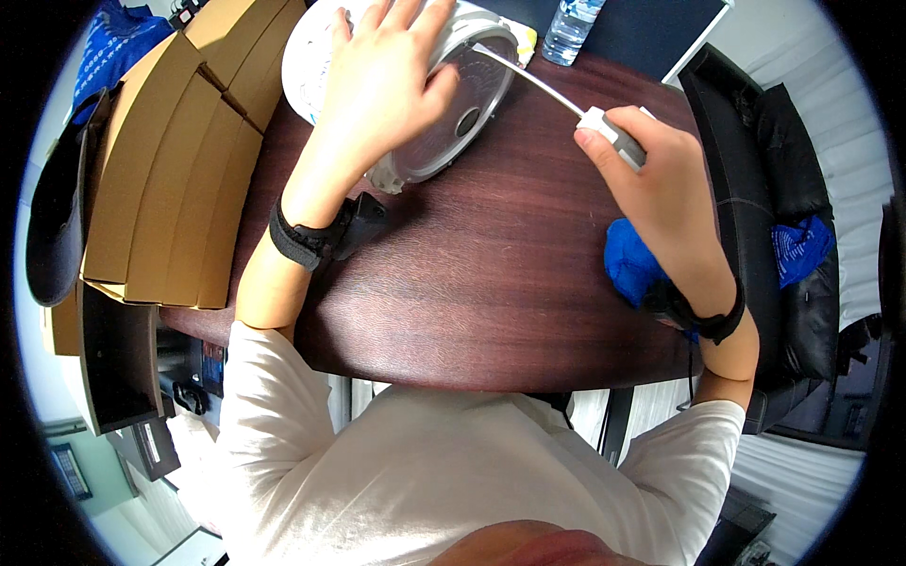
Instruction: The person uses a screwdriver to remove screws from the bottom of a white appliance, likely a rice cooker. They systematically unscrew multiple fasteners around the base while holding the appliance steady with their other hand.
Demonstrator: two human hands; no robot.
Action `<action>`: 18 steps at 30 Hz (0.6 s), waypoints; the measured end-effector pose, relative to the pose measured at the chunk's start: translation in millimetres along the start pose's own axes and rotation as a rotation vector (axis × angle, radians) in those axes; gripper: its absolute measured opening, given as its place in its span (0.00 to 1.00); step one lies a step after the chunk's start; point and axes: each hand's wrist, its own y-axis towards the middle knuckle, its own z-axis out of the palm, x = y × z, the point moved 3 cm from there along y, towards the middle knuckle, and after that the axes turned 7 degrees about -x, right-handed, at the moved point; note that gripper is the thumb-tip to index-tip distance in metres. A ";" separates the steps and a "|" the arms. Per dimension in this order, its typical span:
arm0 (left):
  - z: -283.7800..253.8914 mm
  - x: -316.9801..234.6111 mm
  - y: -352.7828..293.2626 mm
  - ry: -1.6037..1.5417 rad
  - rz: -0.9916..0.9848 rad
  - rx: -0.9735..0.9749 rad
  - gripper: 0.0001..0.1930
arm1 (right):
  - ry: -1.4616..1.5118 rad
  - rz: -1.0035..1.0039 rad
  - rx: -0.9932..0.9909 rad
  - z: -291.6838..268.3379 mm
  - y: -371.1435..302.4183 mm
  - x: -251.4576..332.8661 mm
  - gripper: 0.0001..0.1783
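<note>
A round white device (300,71) with a clear, ridged round front (436,151) and a dark centre, fan-like in look, stands tilted at the far side of the table. My left hand (387,80) holds it from above, fingers over its top and thumb by the clear front. In my right hand (651,156) is a screwdriver with a white and grey handle (613,137), gripped with the fingers wrapped round it. Its long thin shaft (538,83) points left, and the tip meets the upper rim of the device.
Brown cardboard boxes (165,170) stand along the left of the dark wooden table (453,283). A clear water bottle (571,33) is at the back right. Blue cloth or plastic (630,259) lies below my right wrist. A black sofa (746,189) stands beyond the table's right edge.
</note>
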 end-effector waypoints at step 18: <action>-0.3 -2.1 1.8 -0.010 -0.003 -0.001 0.29 | 0.147 0.015 0.027 2.9 0.8 -6.6 0.16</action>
